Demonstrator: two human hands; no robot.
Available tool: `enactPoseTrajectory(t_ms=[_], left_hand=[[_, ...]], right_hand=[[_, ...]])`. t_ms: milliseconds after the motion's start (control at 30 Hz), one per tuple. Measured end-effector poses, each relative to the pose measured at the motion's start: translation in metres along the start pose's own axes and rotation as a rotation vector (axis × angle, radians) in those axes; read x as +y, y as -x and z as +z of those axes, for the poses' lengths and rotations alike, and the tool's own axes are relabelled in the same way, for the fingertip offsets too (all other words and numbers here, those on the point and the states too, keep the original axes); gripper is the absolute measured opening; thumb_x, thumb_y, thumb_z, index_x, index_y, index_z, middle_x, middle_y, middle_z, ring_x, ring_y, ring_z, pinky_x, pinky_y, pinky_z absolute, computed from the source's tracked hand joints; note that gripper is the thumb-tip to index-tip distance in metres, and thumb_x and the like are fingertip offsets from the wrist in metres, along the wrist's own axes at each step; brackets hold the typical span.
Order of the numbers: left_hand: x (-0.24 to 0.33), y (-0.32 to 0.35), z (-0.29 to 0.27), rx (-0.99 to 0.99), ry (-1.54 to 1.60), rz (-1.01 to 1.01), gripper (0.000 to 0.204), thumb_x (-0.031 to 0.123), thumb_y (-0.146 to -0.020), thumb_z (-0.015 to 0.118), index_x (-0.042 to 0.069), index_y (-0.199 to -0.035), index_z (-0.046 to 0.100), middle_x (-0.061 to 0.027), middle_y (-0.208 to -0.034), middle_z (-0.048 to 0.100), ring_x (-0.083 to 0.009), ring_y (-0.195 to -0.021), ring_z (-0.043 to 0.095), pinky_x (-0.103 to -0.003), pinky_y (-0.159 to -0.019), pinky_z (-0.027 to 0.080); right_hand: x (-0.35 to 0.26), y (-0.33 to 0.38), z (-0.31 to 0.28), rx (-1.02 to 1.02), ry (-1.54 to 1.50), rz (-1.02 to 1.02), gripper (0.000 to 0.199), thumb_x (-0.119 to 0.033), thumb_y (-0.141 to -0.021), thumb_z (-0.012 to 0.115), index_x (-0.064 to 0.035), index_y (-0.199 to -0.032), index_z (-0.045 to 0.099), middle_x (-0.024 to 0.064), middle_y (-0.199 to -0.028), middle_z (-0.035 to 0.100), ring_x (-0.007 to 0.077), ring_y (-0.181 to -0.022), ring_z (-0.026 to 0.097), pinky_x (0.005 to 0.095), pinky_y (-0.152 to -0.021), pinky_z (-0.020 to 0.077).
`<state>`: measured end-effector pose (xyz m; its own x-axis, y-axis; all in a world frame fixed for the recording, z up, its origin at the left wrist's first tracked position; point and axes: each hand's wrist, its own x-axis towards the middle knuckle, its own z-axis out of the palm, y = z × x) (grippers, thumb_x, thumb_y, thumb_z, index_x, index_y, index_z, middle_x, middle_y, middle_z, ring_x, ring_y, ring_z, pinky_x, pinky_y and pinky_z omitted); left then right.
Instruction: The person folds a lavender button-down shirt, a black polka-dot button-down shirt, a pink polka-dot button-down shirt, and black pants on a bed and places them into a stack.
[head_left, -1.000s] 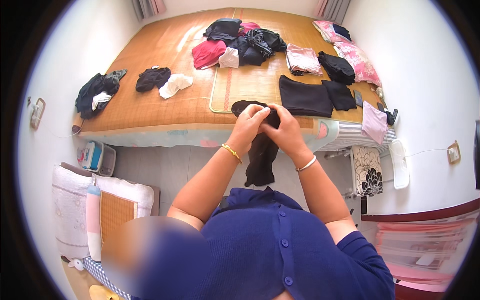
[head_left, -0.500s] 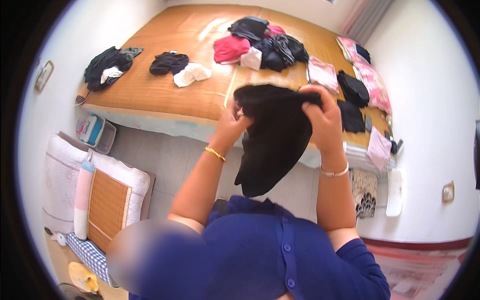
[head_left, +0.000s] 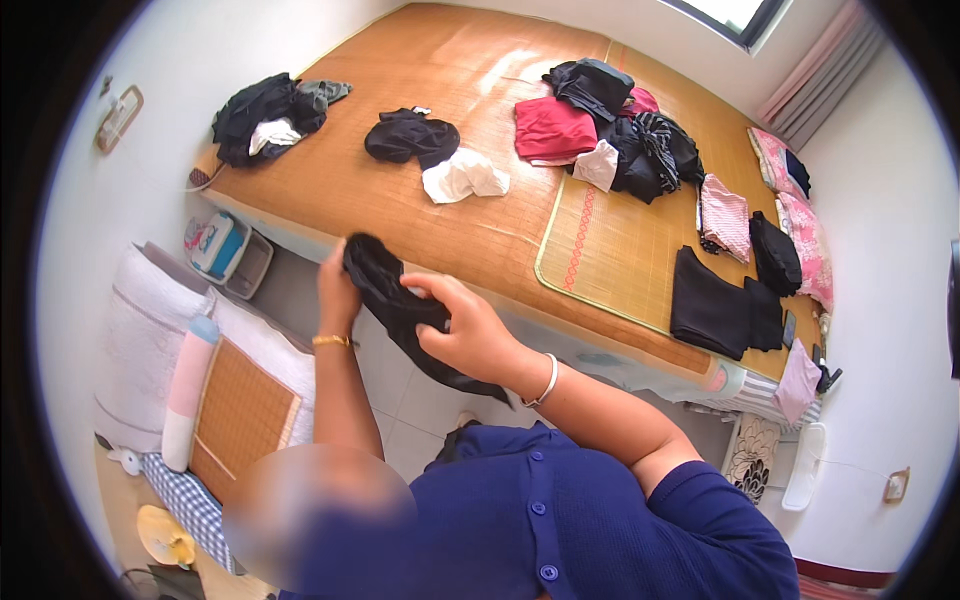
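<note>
A black garment (head_left: 382, 290) hangs in a narrow bunch in front of the bed's near edge, its lower end trailing toward my body. My left hand (head_left: 338, 290) is closed round its upper end. Across the middle of the cloth, my right hand (head_left: 465, 325) takes hold with bent thumb and fingers; part of that grip is hidden. The garment's exact kind does not show. Beyond it on the bed lie a white cloth (head_left: 465, 177) and a crumpled black garment (head_left: 412, 138).
The bed (head_left: 500, 225) bears a mixed clothes pile (head_left: 590, 90), a dark heap (head_left: 245, 120) at far left, and folded black trousers (head_left: 708, 305) at right. Below the bed's left end stand plastic bins (head_left: 235, 255). A chair with a woven mat (head_left: 245, 400) is at left.
Both hands have moved left with the black garment, which went from spread wide to a narrow bunch. Folded black trousers that it partly hid now show on the bed. My view has shifted.
</note>
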<state>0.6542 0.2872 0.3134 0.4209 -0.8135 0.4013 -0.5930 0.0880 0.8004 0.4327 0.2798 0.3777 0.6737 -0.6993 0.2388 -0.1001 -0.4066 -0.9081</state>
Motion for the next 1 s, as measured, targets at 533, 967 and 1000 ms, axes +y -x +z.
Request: enactPoseTrajectory(t_ms=[533, 967, 1000], left_hand=[[0.219, -0.171, 0.414, -0.218, -0.125, 0.767, 0.018, 0.006, -0.076, 0.051, 0.011, -0.089, 0.063, -0.0112, -0.083, 0.064, -0.0285, -0.078, 0.063, -0.040, -0.070, 0.049], [-0.061, -0.053, 0.459, -0.747, -0.454, -0.220, 0.043, 0.012, -0.074, 0.063, 0.004, -0.116, 0.054, -0.0170, -0.117, 0.055, -0.0311, -0.109, 0.052, -0.038, -0.093, 0.044], [-0.064, -0.053, 0.460, -0.747, -0.443, -0.223, 0.043, 0.012, -0.074, 0.063, 0.004, -0.116, 0.054, -0.0170, -0.117, 0.055, -0.0311, -0.109, 0.052, -0.038, -0.093, 0.044]], right_hand=[[0.142, 0.043, -0.303, 0.987, -0.716, 0.046, 0.054, 0.008, -0.073, 0.044, 0.0009, -0.127, 0.048, 0.0101, -0.116, 0.054, 0.0170, -0.100, 0.055, 0.0256, -0.090, 0.0439], [0.291, 0.084, -0.399, 1.304, -0.760, 0.284, 0.049, 0.010, -0.076, 0.041, 0.0057, -0.124, 0.047, 0.0168, -0.108, 0.060, 0.0239, -0.097, 0.060, 0.0351, -0.089, 0.0501], [0.276, 0.066, -0.397, 1.273, -0.818, 0.264, 0.049, 0.009, -0.076, 0.042, 0.0061, -0.125, 0.046, 0.0176, -0.110, 0.059, 0.0246, -0.099, 0.060, 0.0350, -0.090, 0.0497]])
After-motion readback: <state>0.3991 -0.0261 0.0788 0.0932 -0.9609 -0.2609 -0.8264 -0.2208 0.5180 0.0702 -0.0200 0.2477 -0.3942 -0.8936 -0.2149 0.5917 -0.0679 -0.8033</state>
